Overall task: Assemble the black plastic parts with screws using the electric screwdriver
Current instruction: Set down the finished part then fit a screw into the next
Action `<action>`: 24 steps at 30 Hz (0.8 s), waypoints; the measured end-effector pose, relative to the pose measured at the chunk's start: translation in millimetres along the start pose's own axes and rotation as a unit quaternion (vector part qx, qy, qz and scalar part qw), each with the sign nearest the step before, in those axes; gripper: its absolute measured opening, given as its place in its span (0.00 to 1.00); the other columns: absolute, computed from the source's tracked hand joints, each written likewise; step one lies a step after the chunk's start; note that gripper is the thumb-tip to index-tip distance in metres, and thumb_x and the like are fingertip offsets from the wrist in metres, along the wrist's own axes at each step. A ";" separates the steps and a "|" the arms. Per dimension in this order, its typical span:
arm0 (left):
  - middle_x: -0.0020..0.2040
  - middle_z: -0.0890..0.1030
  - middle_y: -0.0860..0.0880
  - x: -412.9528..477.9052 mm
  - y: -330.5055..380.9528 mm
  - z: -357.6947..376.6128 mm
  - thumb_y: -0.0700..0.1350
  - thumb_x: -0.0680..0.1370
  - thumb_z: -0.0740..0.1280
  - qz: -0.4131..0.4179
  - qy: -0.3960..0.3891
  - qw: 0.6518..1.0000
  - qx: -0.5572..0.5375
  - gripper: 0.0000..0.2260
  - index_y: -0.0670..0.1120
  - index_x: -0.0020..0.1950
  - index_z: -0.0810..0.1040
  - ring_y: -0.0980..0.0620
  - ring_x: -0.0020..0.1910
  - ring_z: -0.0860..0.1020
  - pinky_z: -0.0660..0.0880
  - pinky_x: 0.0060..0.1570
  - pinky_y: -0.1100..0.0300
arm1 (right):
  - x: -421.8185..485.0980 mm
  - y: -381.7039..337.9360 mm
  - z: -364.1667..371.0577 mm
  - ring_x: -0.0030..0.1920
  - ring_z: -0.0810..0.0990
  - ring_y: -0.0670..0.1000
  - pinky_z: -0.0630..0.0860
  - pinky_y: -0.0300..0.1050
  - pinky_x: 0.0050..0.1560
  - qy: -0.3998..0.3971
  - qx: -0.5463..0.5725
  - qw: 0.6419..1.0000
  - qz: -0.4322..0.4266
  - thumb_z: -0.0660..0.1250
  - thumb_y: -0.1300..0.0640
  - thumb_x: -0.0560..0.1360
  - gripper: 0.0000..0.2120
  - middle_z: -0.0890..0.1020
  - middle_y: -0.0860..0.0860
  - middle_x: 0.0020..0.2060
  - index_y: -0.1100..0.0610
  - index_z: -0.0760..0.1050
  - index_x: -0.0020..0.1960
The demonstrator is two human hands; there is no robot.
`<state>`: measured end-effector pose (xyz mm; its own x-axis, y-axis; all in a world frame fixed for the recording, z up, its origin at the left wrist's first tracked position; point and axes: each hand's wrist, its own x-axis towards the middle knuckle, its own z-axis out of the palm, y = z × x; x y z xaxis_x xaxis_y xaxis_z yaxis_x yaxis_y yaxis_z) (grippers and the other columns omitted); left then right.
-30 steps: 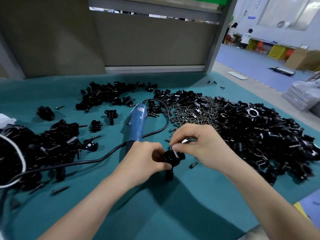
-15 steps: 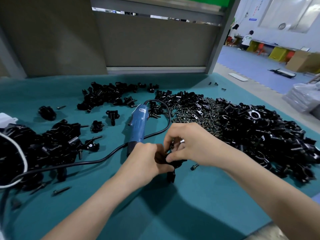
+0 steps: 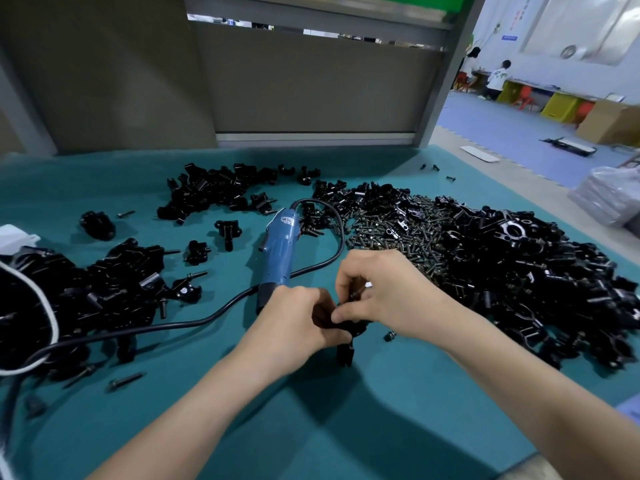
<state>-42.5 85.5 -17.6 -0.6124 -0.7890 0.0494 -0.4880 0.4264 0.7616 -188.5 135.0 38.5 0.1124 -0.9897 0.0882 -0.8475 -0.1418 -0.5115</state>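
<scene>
My left hand (image 3: 298, 320) and my right hand (image 3: 384, 292) meet over the teal mat (image 3: 346, 427), both closed on one black plastic part (image 3: 346, 344) whose lower stem sticks out below the fingers. The right fingers also pinch a small screw against the part's top; most of it is hidden. The blue electric screwdriver (image 3: 278, 244) lies on the mat just beyond my left hand, untouched, its black cord (image 3: 166, 327) curving left. A heap of screws (image 3: 398, 237) sits behind my right hand.
A big pile of black parts (image 3: 540, 278) fills the right side, another pile (image 3: 86, 292) the left, a smaller one (image 3: 214, 188) at the back. Loose screws (image 3: 389, 336) and single parts dot the mat. A grey partition stands behind; people sit far right.
My right hand has come down from pinching a screw above the part and now closes over the part's top against my left hand. The screwdriver has not moved.
</scene>
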 end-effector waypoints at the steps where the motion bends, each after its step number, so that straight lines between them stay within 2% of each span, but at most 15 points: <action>1: 0.34 0.82 0.54 -0.2 -0.2 0.1 0.49 0.66 0.79 0.003 -0.003 1.000 0.001 0.09 0.53 0.37 0.79 0.61 0.34 0.78 0.73 0.36 0.68 | -0.2 -0.9 1.0 0.34 0.70 0.39 0.64 0.29 0.37 -0.010 -0.004 1.000 -0.010 0.79 0.61 0.64 0.11 0.73 0.46 0.35 0.58 0.77 0.37; 3: 0.33 0.82 0.55 -0.6 0.9 0.1 0.49 0.66 0.78 0.013 -0.008 1.000 0.008 0.12 0.57 0.34 0.76 0.63 0.34 0.78 0.70 0.34 0.73 | -0.7 -3.0 2.5 0.33 0.70 0.36 0.63 0.29 0.36 -0.027 -0.018 0.999 -0.027 0.79 0.61 0.64 0.11 0.73 0.47 0.35 0.61 0.77 0.38; 6: 0.33 0.82 0.56 -0.4 1.6 0.5 0.48 0.66 0.79 0.027 -0.005 1.000 0.006 0.15 0.60 0.32 0.73 0.62 0.35 0.79 0.71 0.36 0.73 | 0.4 -4.3 1.7 0.31 0.68 0.38 0.64 0.31 0.37 -0.030 -0.035 0.998 -0.043 0.79 0.60 0.65 0.11 0.74 0.48 0.36 0.62 0.77 0.38; 8: 0.32 0.81 0.56 -0.5 1.0 0.6 0.48 0.66 0.79 0.029 0.004 1.000 0.009 0.14 0.58 0.32 0.74 0.60 0.35 0.78 0.73 0.37 0.70 | -0.2 -3.8 1.0 0.33 0.69 0.40 0.65 0.34 0.39 -0.032 -0.036 0.998 -0.049 0.78 0.60 0.66 0.10 0.76 0.51 0.37 0.63 0.79 0.39; 11: 0.34 0.82 0.52 -1.0 0.1 0.4 0.49 0.66 0.79 0.028 0.000 1.000 0.005 0.09 0.50 0.38 0.80 0.56 0.36 0.78 0.76 0.40 0.62 | -5.8 -0.3 -1.7 0.39 0.76 0.47 0.73 0.41 0.46 -0.036 -0.007 0.998 -0.047 0.77 0.62 0.67 0.06 0.80 0.52 0.40 0.62 0.82 0.42; 14: 0.29 0.78 0.55 -1.3 1.3 -1.0 0.48 0.66 0.79 0.026 0.001 1.000 -0.007 0.10 0.52 0.35 0.78 0.61 0.30 0.74 0.70 0.33 0.68 | -12.4 5.0 -5.5 0.44 0.80 0.50 0.76 0.45 0.51 -0.031 0.029 0.999 -0.035 0.74 0.65 0.70 0.06 0.82 0.53 0.44 0.59 0.84 0.46; 18: 0.24 0.72 0.57 -2.6 4.1 -2.3 0.47 0.66 0.79 0.028 0.001 1.000 0.005 0.16 0.55 0.31 0.72 0.62 0.28 0.71 0.65 0.29 0.68 | -14.0 6.7 -3.8 0.44 0.80 0.49 0.75 0.46 0.52 -0.017 0.019 0.999 -0.038 0.74 0.64 0.70 0.06 0.83 0.52 0.43 0.58 0.85 0.47; 20: 0.27 0.76 0.57 -2.7 4.1 -3.0 0.47 0.65 0.79 0.023 -0.005 1.000 -0.002 0.14 0.54 0.32 0.74 0.62 0.30 0.73 0.68 0.30 0.67 | -13.2 5.8 -1.9 0.42 0.79 0.48 0.75 0.46 0.51 0.000 0.016 0.999 -0.035 0.76 0.62 0.69 0.04 0.82 0.52 0.41 0.58 0.85 0.44; 22: 0.33 0.81 0.53 -2.6 4.6 -2.7 0.47 0.66 0.79 0.019 -0.012 1.000 -0.008 0.11 0.53 0.35 0.76 0.56 0.35 0.78 0.75 0.39 0.61 | -13.1 4.4 0.8 0.39 0.77 0.48 0.74 0.46 0.48 0.015 0.015 0.999 -0.030 0.78 0.60 0.67 0.05 0.81 0.52 0.38 0.60 0.84 0.40; 24: 0.34 0.82 0.52 -3.0 5.2 -2.5 0.48 0.65 0.79 0.019 -0.011 1.000 -0.007 0.12 0.53 0.35 0.76 0.55 0.36 0.78 0.75 0.40 0.61 | -14.4 3.4 2.7 0.38 0.77 0.49 0.74 0.47 0.47 0.021 0.011 1.000 -0.021 0.78 0.59 0.66 0.07 0.81 0.52 0.37 0.61 0.83 0.39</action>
<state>-41.6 89.0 -12.2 -0.6431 -0.7631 0.0641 -0.4555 0.4485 0.7690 -191.6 148.8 33.2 0.1250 -0.9815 0.1452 -0.8314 -0.1835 -0.5245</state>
